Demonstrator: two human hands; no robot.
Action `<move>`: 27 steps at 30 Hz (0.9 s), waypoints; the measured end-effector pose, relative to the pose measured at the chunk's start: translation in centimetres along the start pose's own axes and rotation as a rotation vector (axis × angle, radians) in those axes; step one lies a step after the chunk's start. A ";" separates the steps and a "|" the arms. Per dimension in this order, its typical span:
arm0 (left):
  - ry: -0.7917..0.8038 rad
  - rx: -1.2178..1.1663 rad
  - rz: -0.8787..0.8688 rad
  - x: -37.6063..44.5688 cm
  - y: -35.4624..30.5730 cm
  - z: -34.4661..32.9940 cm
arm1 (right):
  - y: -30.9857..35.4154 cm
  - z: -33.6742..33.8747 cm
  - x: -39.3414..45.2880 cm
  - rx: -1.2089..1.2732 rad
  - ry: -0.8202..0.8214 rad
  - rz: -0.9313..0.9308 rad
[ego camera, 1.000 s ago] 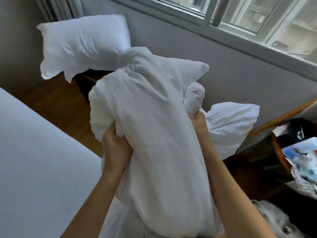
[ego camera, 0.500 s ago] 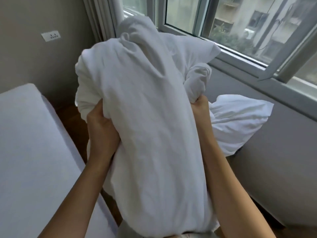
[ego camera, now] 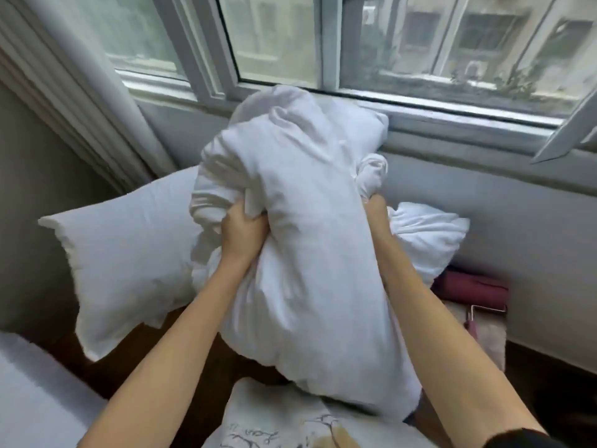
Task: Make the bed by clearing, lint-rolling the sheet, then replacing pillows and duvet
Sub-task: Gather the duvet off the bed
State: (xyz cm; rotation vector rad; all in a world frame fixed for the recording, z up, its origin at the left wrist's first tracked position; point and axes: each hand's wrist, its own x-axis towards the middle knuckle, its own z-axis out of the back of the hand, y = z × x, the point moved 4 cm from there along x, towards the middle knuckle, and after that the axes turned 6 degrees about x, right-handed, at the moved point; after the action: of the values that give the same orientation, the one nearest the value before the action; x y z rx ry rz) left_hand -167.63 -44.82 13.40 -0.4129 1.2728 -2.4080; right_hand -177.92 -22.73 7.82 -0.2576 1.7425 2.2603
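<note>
A bundled white duvet (ego camera: 300,227) fills the middle of the view, held up in front of the window. My left hand (ego camera: 244,234) grips a fold on its left side. My right hand (ego camera: 378,215) grips a twisted knot of fabric on its right side. A white pillow (ego camera: 129,266) stands to the left, behind the bundle, below the curtain. More white bedding (ego camera: 426,244) lies to the right below the window wall. The bed's white sheet (ego camera: 35,402) shows at the bottom left corner.
A window (ego camera: 387,59) with a grey sill runs across the top, one sash swung open at the right (ego camera: 568,137). A white curtain (ego camera: 71,85) hangs at the left. A dark red item (ego camera: 471,289) lies by the right wall. Patterned fabric (ego camera: 277,425) is at bottom centre.
The view has swung toward the window and down. The duvet bundle stays in both hands and now sits lower against the sill, with the left pillow back in sight.
</note>
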 end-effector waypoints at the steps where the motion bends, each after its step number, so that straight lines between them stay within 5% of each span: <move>1: 0.120 0.079 0.049 2.2 2.6 -1.5 | -0.8 -0.4 0.8 -0.026 -0.012 -0.084; 4: 0.403 0.166 0.166 6.6 10.4 -6.0 | -5.7 -1.1 3.0 0.002 -0.003 -0.247; 10: 0.532 0.222 0.219 9.8 17.4 -9.9 | -5.8 -1.5 2.9 0.127 -0.054 -0.323; 14: 0.501 0.222 0.185 8.7 15.6 -8.3 | -4.0 -0.9 -0.1 0.038 -0.116 0.031; 17: 0.510 0.361 0.081 7.3 12.4 -6.2 | -2.1 -1.8 -4.5 -0.321 -0.012 0.544; 19: 0.378 0.435 -0.039 6.9 10.1 -4.4 | -2.4 -3.0 -5.5 -0.515 0.063 0.743; 22: 0.076 0.460 -0.362 6.1 5.9 -3.1 | -3.6 -3.3 -4.2 -0.634 0.093 0.699; 27: 0.311 0.729 -0.447 8.5 6.8 -11.8 | -8.8 -4.1 0.5 -0.791 0.169 0.523</move>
State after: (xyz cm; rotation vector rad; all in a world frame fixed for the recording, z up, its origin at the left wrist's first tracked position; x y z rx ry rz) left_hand -178.78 -43.75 1.93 -0.1075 0.3276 -3.1810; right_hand -175.69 -24.57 -1.52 -0.1513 0.9463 3.3219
